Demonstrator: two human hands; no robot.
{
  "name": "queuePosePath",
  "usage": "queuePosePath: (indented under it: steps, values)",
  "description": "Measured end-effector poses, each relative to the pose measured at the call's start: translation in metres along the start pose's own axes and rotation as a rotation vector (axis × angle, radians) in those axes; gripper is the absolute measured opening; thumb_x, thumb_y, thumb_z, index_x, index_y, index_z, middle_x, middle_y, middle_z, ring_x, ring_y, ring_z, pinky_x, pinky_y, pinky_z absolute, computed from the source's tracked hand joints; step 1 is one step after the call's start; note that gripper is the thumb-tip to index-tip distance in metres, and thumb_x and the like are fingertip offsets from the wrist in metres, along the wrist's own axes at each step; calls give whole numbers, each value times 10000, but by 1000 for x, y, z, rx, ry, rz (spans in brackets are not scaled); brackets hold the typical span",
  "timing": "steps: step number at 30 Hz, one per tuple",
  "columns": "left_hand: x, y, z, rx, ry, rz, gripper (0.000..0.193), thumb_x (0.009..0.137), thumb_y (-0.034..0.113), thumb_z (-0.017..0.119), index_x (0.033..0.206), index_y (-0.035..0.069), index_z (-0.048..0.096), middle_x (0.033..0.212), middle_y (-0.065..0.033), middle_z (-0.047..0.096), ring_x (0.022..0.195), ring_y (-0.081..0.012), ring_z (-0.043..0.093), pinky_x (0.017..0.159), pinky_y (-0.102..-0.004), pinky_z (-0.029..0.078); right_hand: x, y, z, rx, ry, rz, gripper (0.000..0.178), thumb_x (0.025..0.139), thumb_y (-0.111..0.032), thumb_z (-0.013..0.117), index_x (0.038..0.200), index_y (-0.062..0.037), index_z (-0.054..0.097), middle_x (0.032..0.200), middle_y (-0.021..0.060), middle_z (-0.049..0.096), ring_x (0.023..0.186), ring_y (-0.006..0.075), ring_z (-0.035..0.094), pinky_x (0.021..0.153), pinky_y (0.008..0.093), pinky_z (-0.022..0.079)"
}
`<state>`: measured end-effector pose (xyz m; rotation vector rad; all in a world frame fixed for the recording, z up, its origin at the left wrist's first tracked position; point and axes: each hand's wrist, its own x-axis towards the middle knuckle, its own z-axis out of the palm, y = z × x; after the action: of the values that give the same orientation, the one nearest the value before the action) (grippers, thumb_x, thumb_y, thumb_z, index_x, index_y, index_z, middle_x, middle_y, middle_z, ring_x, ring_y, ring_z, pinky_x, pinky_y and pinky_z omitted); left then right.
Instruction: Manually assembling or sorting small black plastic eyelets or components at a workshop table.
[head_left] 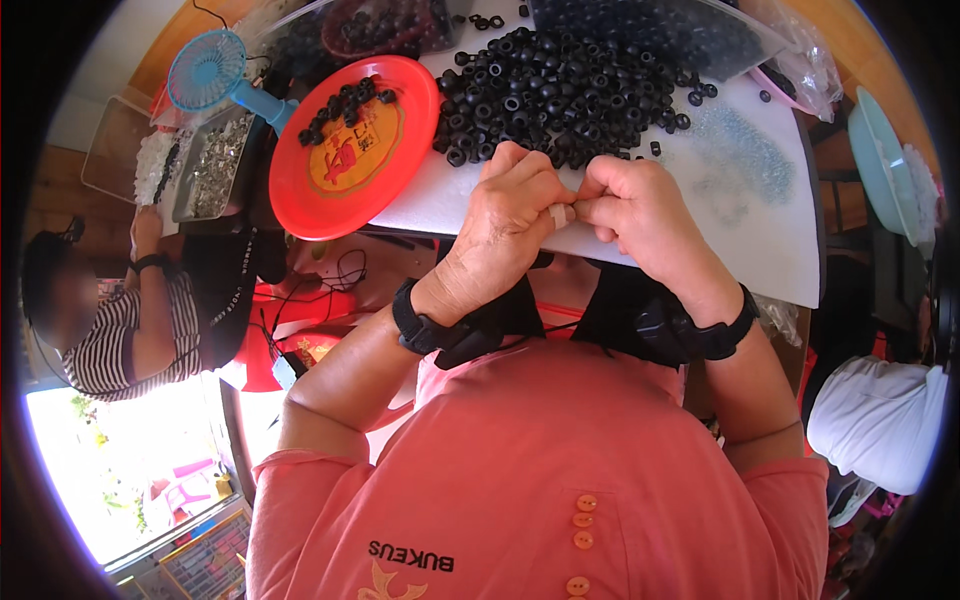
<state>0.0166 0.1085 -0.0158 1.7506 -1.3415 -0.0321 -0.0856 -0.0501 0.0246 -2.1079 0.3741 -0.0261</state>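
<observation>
My left hand [508, 218] and my right hand [638, 212] meet at the near edge of the white table top [430, 205], just in front of a heap of small black ring-shaped parts [560, 85]. Both hands are closed, fingertips pinched together. Whatever lies between them is too small or too hidden to make out. A pale band, like tape, shows by the fingertips where the hands meet. Left of the heap, a red plate [290, 190] with a yellow centre carries a small cluster of the same black parts [345, 112].
Many tiny clear pieces [745, 155] lie spread on the table's right side. Behind the heap stands a clear bin of black parts [650, 35]. A blue fan [208, 70] is at the far left, above a seated person in a striped shirt [130, 345]. A turquoise basin [880, 165] sits right.
</observation>
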Motion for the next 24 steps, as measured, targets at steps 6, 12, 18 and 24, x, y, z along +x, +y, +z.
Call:
queuePosePath:
  steps: [6, 12, 18, 24]
  values:
    - [-2, 0, 1, 58, 23, 10, 109, 785, 20, 708, 881, 55, 670, 907, -80, 563, 945, -307, 477, 830, -399, 448, 4, 9, 1, -43, 14, -119, 81, 759, -83, 629, 772, -6, 646, 608, 139, 630, 600, 301, 639, 611, 430, 480]
    - [2, -4, -1, 59, -2, 56, 127, 765, -4, 714, 869, 39, 654, 924, -88, 576, 961, -324, 488, 813, -404, 469, 9, -4, -2, -88, -49, 37, 107, 748, -82, 607, 790, -7, 671, 665, 164, 651, 701, 348, 661, 674, 455, 504]
    - [4, -7, -4, 106, -67, 96, 167, 788, -17, 688, 944, 21, 640, 941, -66, 572, 990, -299, 487, 876, -374, 446, 14, -4, -3, -229, -17, -136, 138, 736, -103, 609, 788, 2, 681, 798, 210, 679, 819, 409, 659, 730, 493, 507]
    - [-1, -4, -4, 22, -118, 94, 145, 810, -1, 692, 946, 20, 644, 940, -57, 578, 998, -283, 488, 880, -369, 443, 3, 2, -2, -145, -56, -117, 140, 739, -118, 650, 792, 7, 682, 792, 207, 678, 805, 404, 659, 717, 487, 500]
